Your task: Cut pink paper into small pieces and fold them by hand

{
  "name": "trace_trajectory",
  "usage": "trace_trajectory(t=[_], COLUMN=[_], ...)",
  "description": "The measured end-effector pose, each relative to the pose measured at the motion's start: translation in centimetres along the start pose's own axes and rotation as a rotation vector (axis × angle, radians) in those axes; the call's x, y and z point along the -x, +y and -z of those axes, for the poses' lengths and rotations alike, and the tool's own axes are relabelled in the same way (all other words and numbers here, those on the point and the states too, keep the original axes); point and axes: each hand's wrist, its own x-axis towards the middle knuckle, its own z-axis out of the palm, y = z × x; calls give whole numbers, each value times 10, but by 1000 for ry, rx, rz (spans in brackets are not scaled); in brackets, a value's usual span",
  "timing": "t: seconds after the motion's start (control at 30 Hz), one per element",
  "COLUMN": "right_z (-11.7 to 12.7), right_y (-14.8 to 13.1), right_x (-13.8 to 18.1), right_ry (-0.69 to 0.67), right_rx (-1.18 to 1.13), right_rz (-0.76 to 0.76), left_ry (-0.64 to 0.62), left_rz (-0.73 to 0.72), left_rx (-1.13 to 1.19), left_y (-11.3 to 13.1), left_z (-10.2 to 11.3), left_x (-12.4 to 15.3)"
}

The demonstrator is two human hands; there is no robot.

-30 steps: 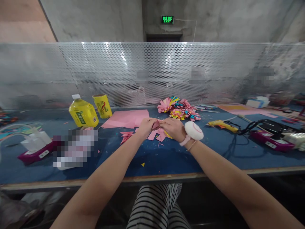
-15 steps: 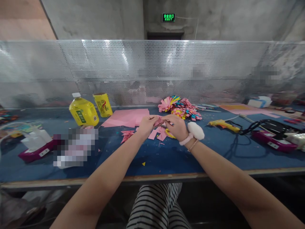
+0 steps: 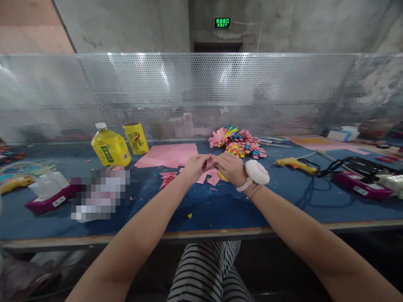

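Note:
Over the middle of the blue tabletop, my left hand (image 3: 194,167) pinches a small folded piece of pink paper (image 3: 210,161) between thumb and fingers. My right hand (image 3: 231,167) meets it from the other side, its fingertips closed on the same piece. A white puffy band is round my right wrist. Cut pink paper pieces (image 3: 214,178) lie under the hands, and a stack of folded pink pieces (image 3: 167,179) is beside my left wrist. Something yellow (image 3: 224,175) shows partly below my right hand; its kind is hidden.
Pink sheets (image 3: 168,154) lie behind my left hand, near a yellow bottle (image 3: 111,147) and a yellow can (image 3: 136,138). Fringed paper flowers (image 3: 241,144) sit behind my right hand. Rightward are a yellow glue gun (image 3: 296,164) and a purple power strip (image 3: 362,185) with cables.
The pink piece now stands more upright between my fingertips. My right hand has shifted slightly left and turned a little, covering more of the yellow thing.

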Motion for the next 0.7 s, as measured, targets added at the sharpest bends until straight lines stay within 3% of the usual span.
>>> trace_trajectory(t=[0.43,0.7], right_z=[8,5], right_y=[-4,-3], right_x=[-2,-1], right_ry=[-126,-82], right_rx=[73,-15], right_rz=[35,71], left_ry=[36,-53], left_rz=[120,40], left_rx=[63,27], left_y=[10,5], left_z=[-7,0], left_x=[4,0])
